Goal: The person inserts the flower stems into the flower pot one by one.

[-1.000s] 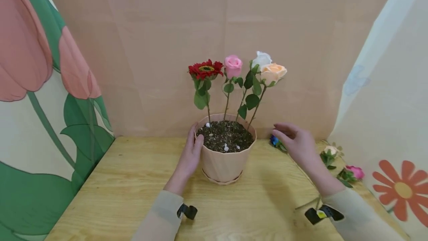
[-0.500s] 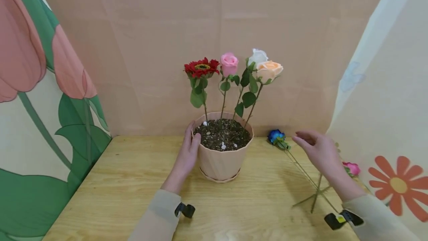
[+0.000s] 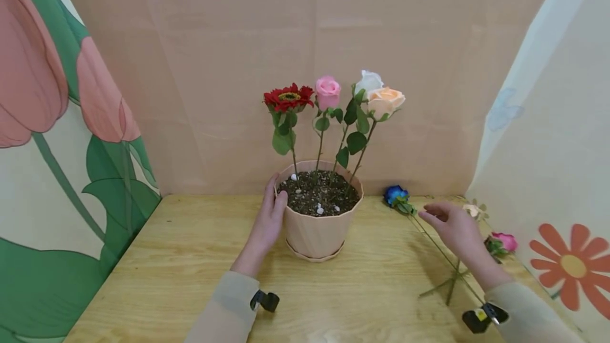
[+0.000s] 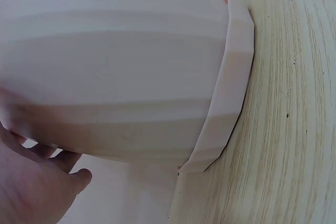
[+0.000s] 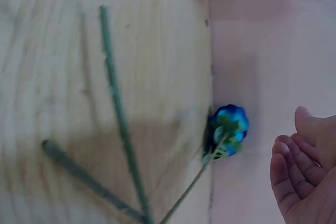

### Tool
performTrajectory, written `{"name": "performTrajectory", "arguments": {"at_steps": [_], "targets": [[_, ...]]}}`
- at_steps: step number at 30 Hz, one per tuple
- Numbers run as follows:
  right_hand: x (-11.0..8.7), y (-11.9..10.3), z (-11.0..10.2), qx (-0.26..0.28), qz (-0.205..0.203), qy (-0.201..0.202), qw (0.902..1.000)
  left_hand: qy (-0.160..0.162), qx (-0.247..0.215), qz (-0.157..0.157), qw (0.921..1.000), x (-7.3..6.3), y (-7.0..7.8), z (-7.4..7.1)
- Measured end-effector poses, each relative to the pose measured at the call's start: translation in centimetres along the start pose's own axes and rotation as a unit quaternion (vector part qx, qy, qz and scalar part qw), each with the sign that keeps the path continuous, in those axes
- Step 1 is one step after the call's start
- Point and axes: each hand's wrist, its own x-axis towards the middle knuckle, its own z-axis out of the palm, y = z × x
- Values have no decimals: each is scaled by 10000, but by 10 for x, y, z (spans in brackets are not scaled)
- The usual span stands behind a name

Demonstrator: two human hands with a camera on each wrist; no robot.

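My left hand (image 3: 268, 221) holds the near-left rim of a pale pink flower pot (image 3: 319, 236), its thumb over the edge; in the left wrist view the pot's wall (image 4: 115, 72) fills much of the picture. Dark soil (image 3: 329, 192) fills the pot. From it rise a red daisy-like flower (image 3: 288, 97), a pink rose (image 3: 328, 92), a white rose (image 3: 369, 80) and a peach rose (image 3: 385, 101). Fingers loosely bent and holding nothing, my right hand (image 3: 455, 229) hovers above the stems on the right, just right of a blue rose (image 3: 396, 195) lying there.
A cream rose (image 3: 473, 210), partly behind my right hand, and a magenta rose (image 3: 505, 241) lie at the table's right side. Their bare stems (image 5: 123, 124) cross on the wood. A pink backdrop (image 3: 238, 94) stands along the back edge of the table (image 3: 190, 258).
My right hand has moved right, away from the blue rose, which now shows fully. It has barely shifted over the last half second. The left hand stays on the pot.
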Motion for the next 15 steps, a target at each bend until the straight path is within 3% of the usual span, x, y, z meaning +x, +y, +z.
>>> {"name": "performTrajectory", "arguments": {"at_steps": [8, 15], "targets": [[-6, 21, 7, -147, 261, -331, 9990, -31, -20, -49, 10000, -1, 3, -1], [-7, 41, 15, -263, 183, -245, 9992, -41, -15, -74, 10000, -3, 4, -1]]}}
